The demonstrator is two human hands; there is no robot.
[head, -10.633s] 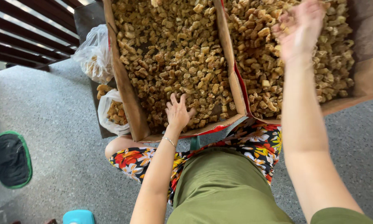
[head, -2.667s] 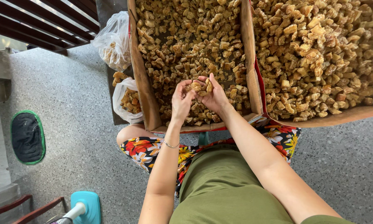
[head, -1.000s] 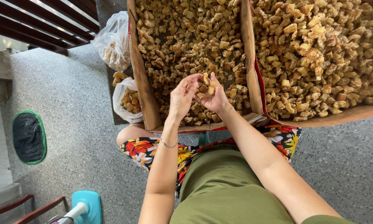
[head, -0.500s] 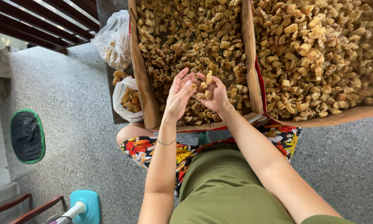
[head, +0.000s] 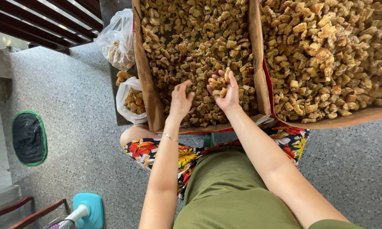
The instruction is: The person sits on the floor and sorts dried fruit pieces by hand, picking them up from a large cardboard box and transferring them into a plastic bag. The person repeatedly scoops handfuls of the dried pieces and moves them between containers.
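- The right hand (head: 225, 91) is cupped palm-up, fingers curled partly in around a small heap of golden-brown chunks (head: 220, 81) — a scoop-like hold that keeps the loose pieces from spilling.
- The left hand (head: 180, 101) lies at about 8 o'clock of the right one, close beside it, palm down with fingers spread loosely; it grips nothing that I can see, its fingertips just over or touching the pieces below.
- Both hands sit over the near end of the left cardboard box (head: 145, 85), which is filled with the same chunks, so whatever slips from the cupped palm lands back in the pile.
- At 3 o'clock stands a second box (head: 348, 121), piled higher with lighter, chunkier pieces — its wall touches the first box.
- At 9 o'clock of the hands, two clear plastic bags (head: 129, 99) with similar pieces rest against the left box, mouths upward.
- At 6 o'clock, the person's floral-printed lap (head: 186, 154) sits under the box edges.
- Farther out on the speckled floor (head: 76, 123): a dark green-rimmed mat (head: 28, 138) at 9 o'clock, a teal fan base (head: 89, 210) at 7 o'clock.
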